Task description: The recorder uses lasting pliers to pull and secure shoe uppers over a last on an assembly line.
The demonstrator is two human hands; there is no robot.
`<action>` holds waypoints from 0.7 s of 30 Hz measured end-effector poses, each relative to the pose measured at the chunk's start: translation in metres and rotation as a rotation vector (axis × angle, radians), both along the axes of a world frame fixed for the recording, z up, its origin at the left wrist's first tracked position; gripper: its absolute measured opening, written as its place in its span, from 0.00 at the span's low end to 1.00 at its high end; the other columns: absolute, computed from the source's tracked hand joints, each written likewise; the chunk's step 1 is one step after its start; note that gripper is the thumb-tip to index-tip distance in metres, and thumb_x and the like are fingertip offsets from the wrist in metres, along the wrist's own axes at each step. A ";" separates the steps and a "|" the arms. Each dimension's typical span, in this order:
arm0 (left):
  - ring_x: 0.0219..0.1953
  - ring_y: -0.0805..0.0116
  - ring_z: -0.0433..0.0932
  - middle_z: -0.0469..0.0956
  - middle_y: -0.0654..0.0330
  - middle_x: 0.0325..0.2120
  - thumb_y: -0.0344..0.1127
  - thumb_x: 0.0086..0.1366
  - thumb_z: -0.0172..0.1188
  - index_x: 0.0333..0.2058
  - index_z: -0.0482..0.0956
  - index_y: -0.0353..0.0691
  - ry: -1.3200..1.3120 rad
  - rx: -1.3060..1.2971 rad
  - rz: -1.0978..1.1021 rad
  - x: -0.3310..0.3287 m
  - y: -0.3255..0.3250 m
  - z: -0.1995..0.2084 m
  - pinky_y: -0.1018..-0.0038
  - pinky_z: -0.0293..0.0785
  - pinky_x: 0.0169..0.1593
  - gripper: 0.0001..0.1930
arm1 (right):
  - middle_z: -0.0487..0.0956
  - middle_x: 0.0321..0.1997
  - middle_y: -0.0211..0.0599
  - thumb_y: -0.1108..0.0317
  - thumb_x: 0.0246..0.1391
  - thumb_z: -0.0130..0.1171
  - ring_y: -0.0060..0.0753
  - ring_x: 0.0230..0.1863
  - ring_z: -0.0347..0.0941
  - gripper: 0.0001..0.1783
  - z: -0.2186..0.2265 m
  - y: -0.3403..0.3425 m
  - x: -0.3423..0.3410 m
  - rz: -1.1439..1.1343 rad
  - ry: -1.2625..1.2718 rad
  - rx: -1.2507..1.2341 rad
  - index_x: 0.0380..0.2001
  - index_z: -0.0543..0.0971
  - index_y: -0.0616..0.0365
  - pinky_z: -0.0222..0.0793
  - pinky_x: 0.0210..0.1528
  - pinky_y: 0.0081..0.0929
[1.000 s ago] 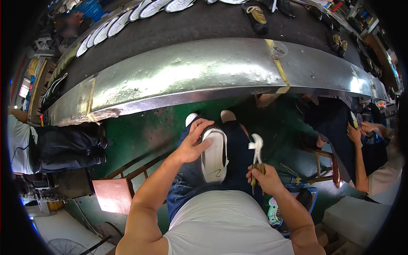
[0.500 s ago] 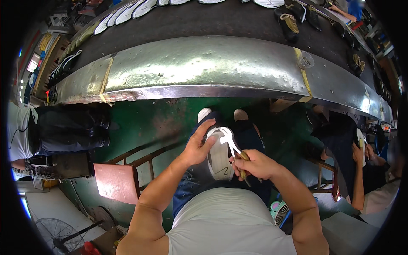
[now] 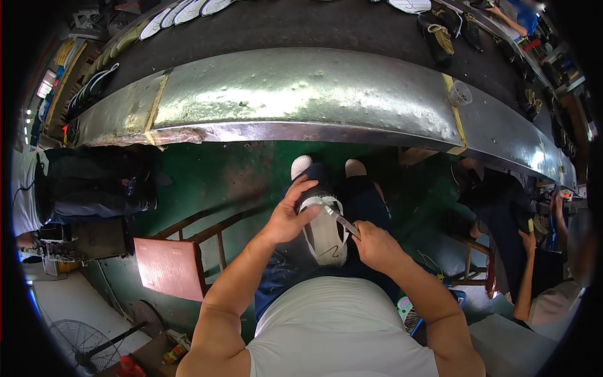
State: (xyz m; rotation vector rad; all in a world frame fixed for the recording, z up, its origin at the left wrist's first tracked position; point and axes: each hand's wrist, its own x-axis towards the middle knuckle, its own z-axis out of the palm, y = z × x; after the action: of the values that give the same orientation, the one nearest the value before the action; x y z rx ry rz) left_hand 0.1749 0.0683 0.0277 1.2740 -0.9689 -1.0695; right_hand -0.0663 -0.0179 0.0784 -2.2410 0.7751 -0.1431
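On my lap lies a shoe (image 3: 327, 235) with its pale underside facing up, a dark mark near the end closest to me. A white strip (image 3: 345, 227) runs along its edge, and its far end is dark. My left hand (image 3: 291, 212) grips the far left side, fingers over the edge and thumb on the underside. My right hand (image 3: 380, 246) is closed round a metal tool that looks like pincers (image 3: 343, 221). The tool's tip reaches the far part of the shoe, close to my left thumb. My fist hides its handles.
A dark conveyor belt with a metal edge (image 3: 295, 94) runs across ahead, carrying pale soles (image 3: 188, 12) and dark shoes (image 3: 438, 41). A stool (image 3: 168, 264) stands at left. People sit on both sides. A small fan (image 3: 407, 309) is by my right hip.
The white strip stood up in a loose loop at the far end; now it lies lower along the shoe's edge. My right hand has turned, moving the tool tip onto the shoe.
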 end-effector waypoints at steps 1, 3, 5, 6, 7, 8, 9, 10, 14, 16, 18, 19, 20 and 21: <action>0.58 0.72 0.68 0.71 0.61 0.57 0.26 0.69 0.58 0.61 0.70 0.40 0.148 0.066 -0.006 -0.001 0.001 0.003 0.72 0.62 0.64 0.22 | 0.79 0.39 0.55 0.67 0.61 0.57 0.58 0.38 0.79 0.14 0.011 0.002 0.001 0.011 0.143 -0.017 0.42 0.73 0.67 0.76 0.39 0.46; 0.55 0.74 0.69 0.72 0.63 0.53 0.27 0.70 0.58 0.61 0.70 0.40 0.189 0.139 0.046 -0.012 -0.006 0.009 0.74 0.64 0.61 0.22 | 0.78 0.39 0.54 0.67 0.61 0.57 0.57 0.39 0.79 0.13 0.019 0.003 0.001 0.021 0.289 -0.033 0.42 0.73 0.67 0.76 0.40 0.47; 0.51 0.76 0.71 0.74 0.65 0.50 0.28 0.70 0.59 0.61 0.70 0.40 0.228 0.204 0.107 -0.016 -0.010 0.010 0.76 0.67 0.59 0.22 | 0.79 0.39 0.53 0.65 0.61 0.57 0.57 0.37 0.79 0.13 0.024 -0.002 0.002 0.034 0.306 -0.040 0.39 0.73 0.67 0.75 0.40 0.46; 0.50 0.77 0.72 0.75 0.65 0.48 0.28 0.70 0.59 0.61 0.70 0.40 0.171 0.189 0.122 -0.017 -0.010 0.007 0.77 0.68 0.57 0.22 | 0.79 0.39 0.53 0.65 0.61 0.57 0.57 0.37 0.79 0.13 0.027 -0.009 -0.001 0.037 0.307 -0.044 0.39 0.73 0.67 0.75 0.40 0.46; 0.48 0.78 0.73 0.77 0.66 0.46 0.28 0.70 0.60 0.61 0.71 0.40 0.113 0.174 0.138 -0.016 -0.011 0.007 0.78 0.70 0.55 0.21 | 0.80 0.39 0.53 0.64 0.62 0.56 0.57 0.37 0.78 0.14 0.031 -0.021 -0.007 0.103 0.287 0.200 0.40 0.73 0.67 0.74 0.41 0.45; 0.48 0.78 0.73 0.77 0.66 0.46 0.28 0.70 0.60 0.61 0.71 0.40 0.113 0.172 0.143 -0.015 -0.011 0.007 0.78 0.70 0.55 0.21 | 0.80 0.39 0.53 0.63 0.62 0.56 0.57 0.36 0.78 0.15 0.035 -0.028 -0.010 0.169 0.266 0.444 0.41 0.73 0.67 0.73 0.41 0.45; 0.48 0.78 0.73 0.76 0.65 0.47 0.28 0.69 0.60 0.61 0.71 0.39 0.122 0.154 0.139 -0.014 -0.010 0.007 0.78 0.69 0.55 0.22 | 0.80 0.39 0.53 0.63 0.62 0.56 0.57 0.36 0.78 0.15 0.039 -0.026 -0.011 0.174 0.266 0.441 0.41 0.73 0.67 0.73 0.41 0.45; 0.49 0.78 0.72 0.76 0.65 0.48 0.28 0.69 0.60 0.61 0.71 0.39 0.134 0.143 0.132 -0.015 -0.007 0.009 0.78 0.69 0.56 0.22 | 0.80 0.39 0.54 0.62 0.62 0.56 0.58 0.37 0.78 0.16 0.046 -0.016 -0.013 0.074 0.152 0.488 0.41 0.74 0.67 0.72 0.41 0.44; 0.51 0.77 0.72 0.76 0.63 0.50 0.28 0.69 0.59 0.63 0.68 0.39 0.118 0.152 0.083 -0.015 -0.010 0.013 0.77 0.68 0.58 0.25 | 0.80 0.35 0.54 0.59 0.65 0.55 0.55 0.38 0.79 0.18 0.033 -0.002 0.014 -0.100 -0.124 0.295 0.41 0.75 0.67 0.72 0.42 0.41; 0.54 0.74 0.72 0.74 0.61 0.53 0.28 0.69 0.60 0.66 0.64 0.37 0.093 0.228 0.027 -0.013 -0.011 0.014 0.75 0.68 0.60 0.28 | 0.80 0.31 0.49 0.55 0.64 0.57 0.52 0.34 0.80 0.21 0.007 -0.018 0.024 -0.045 0.062 0.156 0.42 0.75 0.66 0.74 0.41 0.41; 0.56 0.68 0.73 0.74 0.55 0.56 0.31 0.68 0.60 0.67 0.61 0.37 -0.043 0.196 0.071 -0.011 0.002 -0.005 0.73 0.69 0.60 0.31 | 0.80 0.29 0.48 0.53 0.62 0.60 0.52 0.33 0.80 0.23 0.018 -0.017 0.021 -0.091 -0.018 0.224 0.42 0.75 0.66 0.74 0.40 0.42; 0.58 0.62 0.75 0.74 0.50 0.58 0.34 0.68 0.61 0.69 0.58 0.37 -0.171 0.166 0.119 -0.014 0.012 -0.020 0.70 0.70 0.59 0.34 | 0.80 0.28 0.47 0.51 0.60 0.63 0.52 0.31 0.80 0.25 0.022 -0.019 0.018 -0.132 -0.090 0.294 0.42 0.74 0.66 0.74 0.39 0.43; 0.55 0.53 0.78 0.77 0.43 0.54 0.40 0.69 0.59 0.66 0.63 0.34 -0.325 0.210 0.168 -0.023 0.021 -0.022 0.67 0.72 0.57 0.31 | 0.81 0.31 0.49 0.44 0.52 0.69 0.52 0.35 0.81 0.34 0.017 -0.017 0.012 -0.210 -0.046 0.324 0.43 0.74 0.67 0.75 0.41 0.42; 0.52 0.52 0.80 0.79 0.41 0.49 0.41 0.70 0.57 0.63 0.65 0.33 -0.287 0.336 0.162 -0.033 0.036 -0.020 0.66 0.74 0.55 0.28 | 0.81 0.31 0.49 0.44 0.52 0.69 0.52 0.35 0.81 0.34 0.006 -0.011 0.009 -0.204 -0.046 0.322 0.43 0.74 0.67 0.75 0.41 0.42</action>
State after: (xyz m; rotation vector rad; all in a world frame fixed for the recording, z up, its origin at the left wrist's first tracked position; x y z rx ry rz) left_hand 0.1414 0.1045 0.0073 1.7886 -0.9013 -0.9655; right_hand -0.0578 -0.0292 0.0843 -1.8484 0.9311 -0.1548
